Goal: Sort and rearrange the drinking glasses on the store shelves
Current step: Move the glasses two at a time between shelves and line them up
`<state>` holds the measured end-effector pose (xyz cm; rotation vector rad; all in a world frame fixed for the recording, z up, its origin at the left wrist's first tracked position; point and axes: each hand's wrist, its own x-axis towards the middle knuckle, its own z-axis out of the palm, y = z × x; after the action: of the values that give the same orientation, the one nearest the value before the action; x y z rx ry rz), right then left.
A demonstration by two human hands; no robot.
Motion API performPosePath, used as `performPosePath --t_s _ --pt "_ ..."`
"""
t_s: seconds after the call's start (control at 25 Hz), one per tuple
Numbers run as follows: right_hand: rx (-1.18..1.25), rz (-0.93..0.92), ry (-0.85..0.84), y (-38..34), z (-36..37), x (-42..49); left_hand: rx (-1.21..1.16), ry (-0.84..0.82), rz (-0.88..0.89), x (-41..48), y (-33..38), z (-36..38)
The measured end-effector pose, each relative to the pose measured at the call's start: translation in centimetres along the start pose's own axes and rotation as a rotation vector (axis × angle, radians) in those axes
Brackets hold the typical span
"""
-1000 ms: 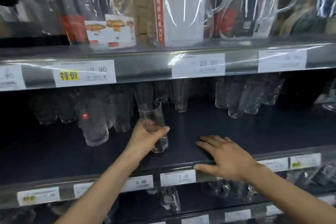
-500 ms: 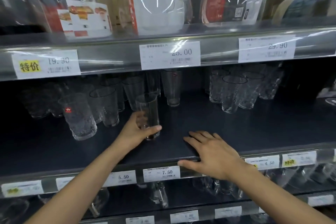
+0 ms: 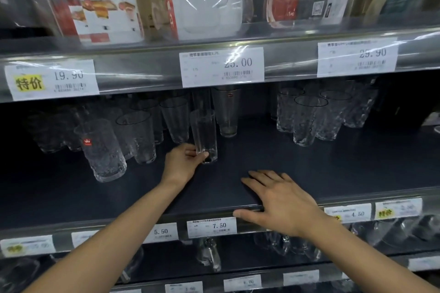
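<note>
While a textured glass (image 3: 102, 150) with a red sticker stands toward the shelf's (image 3: 333, 169) left end, my left hand (image 3: 182, 164) pinches the base of a tall slim glass (image 3: 205, 135), upright mid-shelf. My right hand (image 3: 281, 204) lies flat on the front edge, fingers straight.

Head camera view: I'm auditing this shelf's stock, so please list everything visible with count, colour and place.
Tall glass: one, clear, centre of middle shelf.
Smooth glass: one, clear, behind the tall glass.
Textured glasses: several, clear, left group; front one red-stickered.
Patterned glasses: several, clear, right rear.
Pitchers: at least two, clear, top shelf.
Price tags: many, white, some yellow-marked, shelf edges.
Lower glassware: count unclear, clear, below the middle shelf.
Left hand: grips the tall glass near its base.
Right hand: flat on middle shelf's front edge.
</note>
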<state>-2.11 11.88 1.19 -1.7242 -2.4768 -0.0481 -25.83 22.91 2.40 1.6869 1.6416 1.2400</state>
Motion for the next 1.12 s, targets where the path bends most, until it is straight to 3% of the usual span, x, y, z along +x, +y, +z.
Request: performPosePath --t_s 0.48,0.72,1.12 --pt "-0.023 -0.005 0.036 0.1 -0.1 0.1 0.195 0.113 -0.011 5.0 0.7 4.8" --pt "-0.032 0.004 0.037 0.0 -0.1 0.0 0.168 0.193 -0.058 6.9 1.0 5.5" --pt "-0.033 0.013 0.067 -0.4 -0.1 0.0 0.303 0.212 -0.017 7.8 0.9 6.1"
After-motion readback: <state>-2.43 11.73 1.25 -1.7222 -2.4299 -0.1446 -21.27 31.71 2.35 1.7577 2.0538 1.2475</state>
